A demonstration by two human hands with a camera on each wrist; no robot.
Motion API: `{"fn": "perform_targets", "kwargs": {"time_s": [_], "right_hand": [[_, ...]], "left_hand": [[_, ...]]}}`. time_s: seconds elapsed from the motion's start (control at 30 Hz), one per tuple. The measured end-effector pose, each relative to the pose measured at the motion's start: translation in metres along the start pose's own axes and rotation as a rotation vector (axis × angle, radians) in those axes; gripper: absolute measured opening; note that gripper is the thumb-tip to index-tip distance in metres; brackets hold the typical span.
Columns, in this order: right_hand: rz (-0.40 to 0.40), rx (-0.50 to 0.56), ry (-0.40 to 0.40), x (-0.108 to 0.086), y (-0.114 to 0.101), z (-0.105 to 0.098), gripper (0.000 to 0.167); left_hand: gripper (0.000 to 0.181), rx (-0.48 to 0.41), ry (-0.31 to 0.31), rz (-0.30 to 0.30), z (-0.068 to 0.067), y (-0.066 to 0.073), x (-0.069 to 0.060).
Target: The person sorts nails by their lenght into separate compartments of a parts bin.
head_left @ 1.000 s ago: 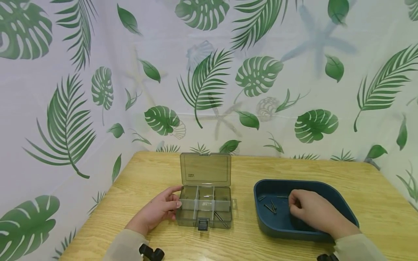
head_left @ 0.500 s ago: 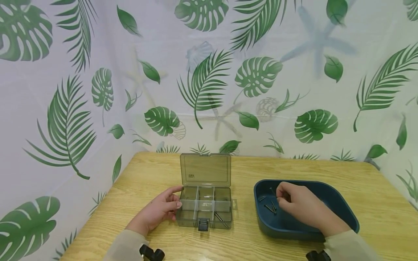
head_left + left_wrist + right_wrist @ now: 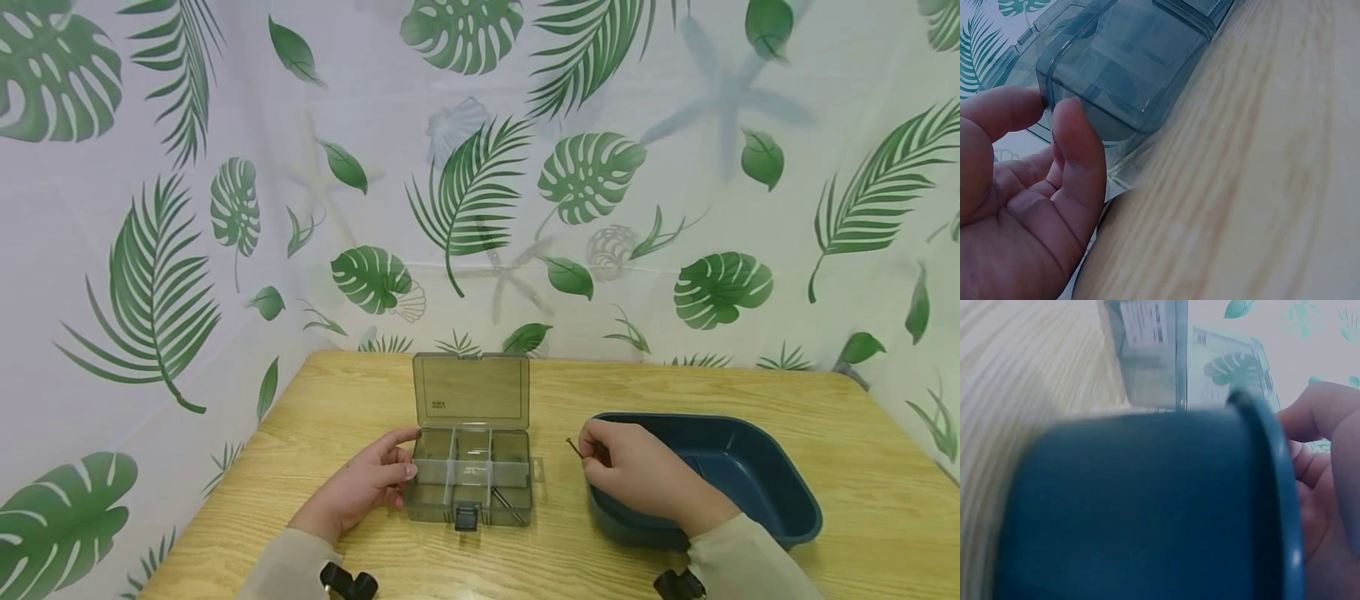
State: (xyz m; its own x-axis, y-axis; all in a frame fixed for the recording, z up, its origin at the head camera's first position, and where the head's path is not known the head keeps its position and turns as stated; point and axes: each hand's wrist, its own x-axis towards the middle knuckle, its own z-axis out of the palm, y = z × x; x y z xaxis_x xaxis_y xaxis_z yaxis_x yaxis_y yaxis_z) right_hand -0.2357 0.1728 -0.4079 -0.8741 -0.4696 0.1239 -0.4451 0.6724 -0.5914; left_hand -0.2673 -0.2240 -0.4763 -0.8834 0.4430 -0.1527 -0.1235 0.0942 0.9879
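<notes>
A grey see-through compartment box (image 3: 472, 475) stands on the table with its lid (image 3: 472, 392) raised. Two dark screws (image 3: 504, 500) lie in its front right compartment. My left hand (image 3: 367, 479) holds the box by its left side, thumb and forefinger at the edge; the left wrist view shows fingertips on the wall. My right hand (image 3: 637, 467) pinches a thin dark screw (image 3: 573, 448) above the left rim of the blue tray (image 3: 750, 467). The screw's head end points up and left. In the right wrist view the tray wall hides part of the hand.
Wooden table (image 3: 555, 542) lies between box and tray. A clear tab (image 3: 537, 469) juts from the box's right side. Behind the table hangs a leaf-patterned cloth (image 3: 480, 208). The right forearm covers part of the tray's inside.
My right hand has lifted a screw out of the tray and moved left to its rim. My left hand and the box have stayed in place.
</notes>
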Motion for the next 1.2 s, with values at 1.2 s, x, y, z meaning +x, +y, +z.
{"fn": "perform_targets", "kwargs": {"time_s": [1.2], "right_hand": [[-0.017, -0.093, -0.041, 0.039, -0.046, 0.048, 0.012]], "left_hand": [[0.069, 0.011, -0.006, 0.003, 0.001, 0.001, 0.001]]}}
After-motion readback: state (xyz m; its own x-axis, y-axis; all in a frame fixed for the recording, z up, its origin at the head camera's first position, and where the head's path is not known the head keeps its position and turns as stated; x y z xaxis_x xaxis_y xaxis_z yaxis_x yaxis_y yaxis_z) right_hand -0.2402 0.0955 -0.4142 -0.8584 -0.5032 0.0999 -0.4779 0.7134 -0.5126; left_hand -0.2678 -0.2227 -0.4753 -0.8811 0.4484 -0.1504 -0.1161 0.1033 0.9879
